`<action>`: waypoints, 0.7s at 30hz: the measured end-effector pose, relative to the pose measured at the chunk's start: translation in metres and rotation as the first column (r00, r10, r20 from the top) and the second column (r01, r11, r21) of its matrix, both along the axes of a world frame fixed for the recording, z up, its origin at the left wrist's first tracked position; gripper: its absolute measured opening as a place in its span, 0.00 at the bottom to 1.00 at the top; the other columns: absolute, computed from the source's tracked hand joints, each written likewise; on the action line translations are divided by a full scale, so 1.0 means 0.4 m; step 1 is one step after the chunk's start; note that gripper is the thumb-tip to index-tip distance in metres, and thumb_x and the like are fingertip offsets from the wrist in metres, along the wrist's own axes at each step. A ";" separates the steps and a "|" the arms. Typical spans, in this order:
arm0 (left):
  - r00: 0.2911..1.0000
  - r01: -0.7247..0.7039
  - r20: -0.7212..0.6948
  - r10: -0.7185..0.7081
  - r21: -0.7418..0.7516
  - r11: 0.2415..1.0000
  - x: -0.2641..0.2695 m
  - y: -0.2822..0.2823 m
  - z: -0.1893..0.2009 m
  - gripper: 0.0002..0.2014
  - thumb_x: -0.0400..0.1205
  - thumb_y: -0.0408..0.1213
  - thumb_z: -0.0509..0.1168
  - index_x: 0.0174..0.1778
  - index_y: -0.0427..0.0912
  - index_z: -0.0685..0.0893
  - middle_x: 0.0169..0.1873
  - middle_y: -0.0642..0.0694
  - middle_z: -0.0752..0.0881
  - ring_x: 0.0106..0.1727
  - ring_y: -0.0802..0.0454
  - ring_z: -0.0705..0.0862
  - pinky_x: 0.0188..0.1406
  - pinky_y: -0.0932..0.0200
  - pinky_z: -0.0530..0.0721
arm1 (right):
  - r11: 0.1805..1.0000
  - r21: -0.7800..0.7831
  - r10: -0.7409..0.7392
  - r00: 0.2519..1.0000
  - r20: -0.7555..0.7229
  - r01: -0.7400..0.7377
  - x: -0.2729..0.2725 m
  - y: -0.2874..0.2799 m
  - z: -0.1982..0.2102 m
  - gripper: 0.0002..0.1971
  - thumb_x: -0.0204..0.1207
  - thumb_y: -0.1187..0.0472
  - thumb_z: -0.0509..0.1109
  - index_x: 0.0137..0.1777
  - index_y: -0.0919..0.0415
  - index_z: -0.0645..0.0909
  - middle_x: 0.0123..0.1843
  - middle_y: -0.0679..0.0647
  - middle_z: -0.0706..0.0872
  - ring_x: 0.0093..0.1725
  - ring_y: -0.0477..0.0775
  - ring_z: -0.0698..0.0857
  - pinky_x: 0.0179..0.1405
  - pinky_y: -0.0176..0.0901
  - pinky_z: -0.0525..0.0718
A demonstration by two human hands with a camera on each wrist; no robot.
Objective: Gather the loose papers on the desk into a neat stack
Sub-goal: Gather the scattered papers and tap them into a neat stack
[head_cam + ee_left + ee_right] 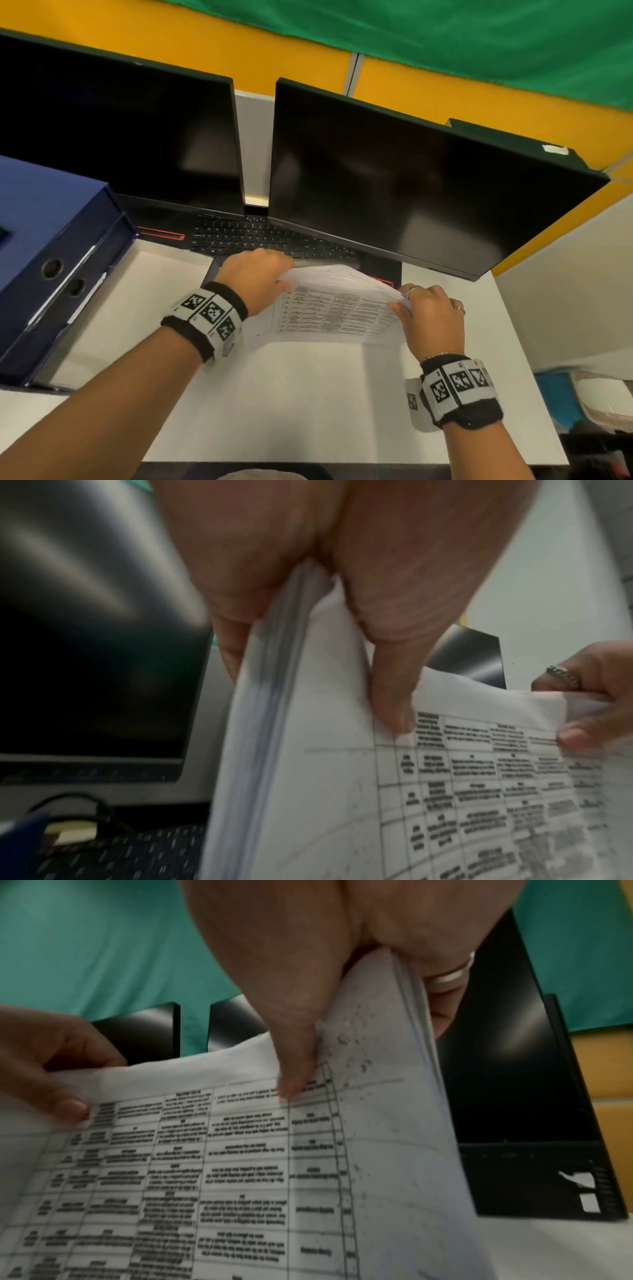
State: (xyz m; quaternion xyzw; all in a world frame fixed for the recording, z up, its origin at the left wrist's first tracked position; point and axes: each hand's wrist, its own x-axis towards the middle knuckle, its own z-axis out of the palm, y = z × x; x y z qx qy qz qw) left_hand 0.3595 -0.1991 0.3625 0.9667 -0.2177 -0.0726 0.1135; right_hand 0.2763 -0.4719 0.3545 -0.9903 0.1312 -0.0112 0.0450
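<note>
A bundle of white papers with a printed table on the front sheet is held upright, its lower edge at the white desk, just in front of the keyboard. My left hand grips the bundle's left edge, thumb on the printed face and fingers behind, as the left wrist view shows on the papers. My right hand pinches the right edge the same way, thumb on the table print of the papers. Several sheet edges show between thumb and fingers in both wrist views.
Two dark monitors stand close behind the papers, with a black keyboard under them. Blue binders lie at the left of the desk. The desk's right edge drops off beside my right wrist.
</note>
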 end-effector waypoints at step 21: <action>0.991 0.075 0.093 -0.096 0.209 0.975 -0.011 0.005 -0.034 0.19 0.85 0.46 0.61 0.72 0.51 0.70 0.65 0.52 0.81 0.63 0.49 0.81 0.59 0.47 0.80 | 0.996 -0.064 0.048 0.991 -0.123 -0.056 -0.005 -0.011 -0.020 0.20 0.81 0.45 0.67 0.72 0.45 0.75 0.67 0.46 0.84 0.66 0.53 0.80 0.70 0.59 0.74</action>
